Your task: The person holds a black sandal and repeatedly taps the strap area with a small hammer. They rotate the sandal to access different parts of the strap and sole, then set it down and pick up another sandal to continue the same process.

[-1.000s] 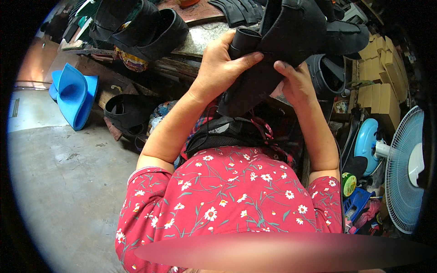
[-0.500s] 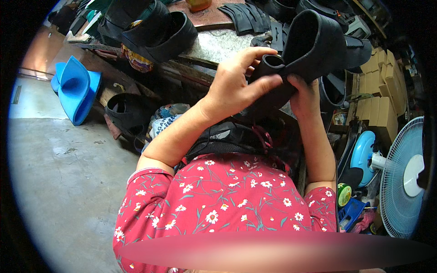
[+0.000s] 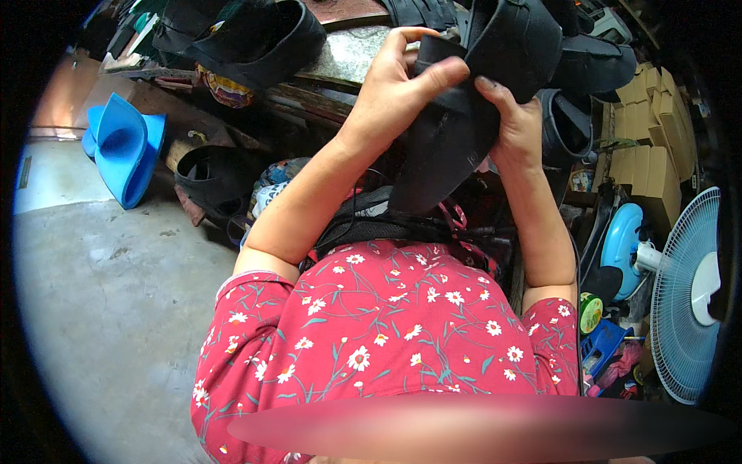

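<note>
Raised in front of me is a black sandal, with a wide curved strap and a smaller toe loop. Its flat, rounded end tilts down toward my body. My left hand is closed round the small loop, thumb on the near side and fingers behind. On the other side, my right hand grips the sandal below the wide strap, its thumb pressed near where the strap and loop meet. The right fingers are mostly hidden behind it. More black strapped sandals are piled to the left on the worktable.
Flat black strap pieces lie at the table's back. A folded blue foam sheet stands at the left, near another black looped piece. A dark bag is against my body. At the right are cardboard boxes and a fan.
The sandal has tipped so more of its flat, rounded end shows and its loop opening shows less. Both hands turned with it and sit slightly higher in view.
</note>
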Motion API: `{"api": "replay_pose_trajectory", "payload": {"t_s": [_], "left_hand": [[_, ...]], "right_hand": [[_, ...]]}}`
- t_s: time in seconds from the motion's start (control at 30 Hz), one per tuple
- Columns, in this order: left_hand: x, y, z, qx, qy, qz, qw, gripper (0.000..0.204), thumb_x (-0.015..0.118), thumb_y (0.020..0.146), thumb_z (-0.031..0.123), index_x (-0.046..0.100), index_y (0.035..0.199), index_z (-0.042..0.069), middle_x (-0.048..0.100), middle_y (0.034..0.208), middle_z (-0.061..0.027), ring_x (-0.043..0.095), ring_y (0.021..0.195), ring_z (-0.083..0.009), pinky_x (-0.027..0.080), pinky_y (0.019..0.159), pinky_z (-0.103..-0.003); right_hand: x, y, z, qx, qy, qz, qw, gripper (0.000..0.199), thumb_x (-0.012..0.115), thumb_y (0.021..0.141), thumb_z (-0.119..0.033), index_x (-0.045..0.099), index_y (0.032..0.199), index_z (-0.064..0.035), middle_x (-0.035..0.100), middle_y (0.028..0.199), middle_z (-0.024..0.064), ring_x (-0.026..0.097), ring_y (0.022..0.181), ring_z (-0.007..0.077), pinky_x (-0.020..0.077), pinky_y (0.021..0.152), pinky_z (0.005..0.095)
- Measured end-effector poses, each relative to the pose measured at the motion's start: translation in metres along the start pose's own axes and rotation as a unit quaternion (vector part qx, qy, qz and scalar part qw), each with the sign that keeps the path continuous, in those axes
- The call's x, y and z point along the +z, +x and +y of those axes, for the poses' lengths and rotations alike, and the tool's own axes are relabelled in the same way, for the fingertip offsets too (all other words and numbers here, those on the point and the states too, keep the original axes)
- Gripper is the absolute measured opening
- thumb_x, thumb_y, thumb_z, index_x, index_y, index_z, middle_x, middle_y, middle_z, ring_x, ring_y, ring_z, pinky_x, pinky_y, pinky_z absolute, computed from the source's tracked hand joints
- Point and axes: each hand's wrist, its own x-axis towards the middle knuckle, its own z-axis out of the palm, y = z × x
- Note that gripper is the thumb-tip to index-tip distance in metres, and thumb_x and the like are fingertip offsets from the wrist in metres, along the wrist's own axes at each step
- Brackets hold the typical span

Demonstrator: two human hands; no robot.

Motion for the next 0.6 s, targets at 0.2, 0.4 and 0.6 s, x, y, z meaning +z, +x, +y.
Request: {"api": "replay_pose_trajectory", "payload": {"t_s": [0.2, 0.4, 0.6], "left_hand": [[0.010, -0.014, -0.001, -0.082, -0.059, -0.011, 0.995, 0.059, 0.082, 0.068, 0.006, 0.052, 0.119, 0.000, 0.066, 0.099, -0.0084, 0.064, 0.089, -0.0160, 0.055, 0.080, -0.031], [0.007, -0.011, -0.007, -0.065, -0.032, -0.013, 0.997, 0.040, 0.075, 0.067, -0.001, 0.062, 0.105, 0.001, 0.066, 0.093, -0.0029, 0.061, 0.083, -0.0110, 0.052, 0.077, -0.027], [0.006, -0.011, -0.009, -0.037, -0.008, -0.031, 0.999, 0.047, 0.075, 0.068, 0.001, 0.059, 0.113, 0.001, 0.066, 0.100, -0.0030, 0.059, 0.093, -0.0120, 0.049, 0.086, -0.029]], "right_hand": [[0.003, 0.006, 0.007, -0.054, -0.003, 0.037, 0.998, 0.031, 0.077, 0.075, -0.001, 0.069, 0.105, -0.0028, 0.070, 0.100, 0.0065, 0.067, 0.089, 0.0207, 0.0547, 0.083, 0.0345], [0.007, 0.002, 0.004, -0.010, 0.033, 0.054, 0.998, 0.042, 0.078, 0.072, 0.003, 0.065, 0.112, -0.0027, 0.068, 0.106, 0.0081, 0.065, 0.096, 0.0234, 0.0522, 0.088, 0.0377], [-0.007, 0.000, 0.007, 0.034, 0.053, 0.043, 0.997, 0.049, 0.074, 0.074, 0.004, 0.059, 0.120, -0.0035, 0.064, 0.116, 0.0091, 0.061, 0.107, 0.0261, 0.0479, 0.095, 0.0410]]}}
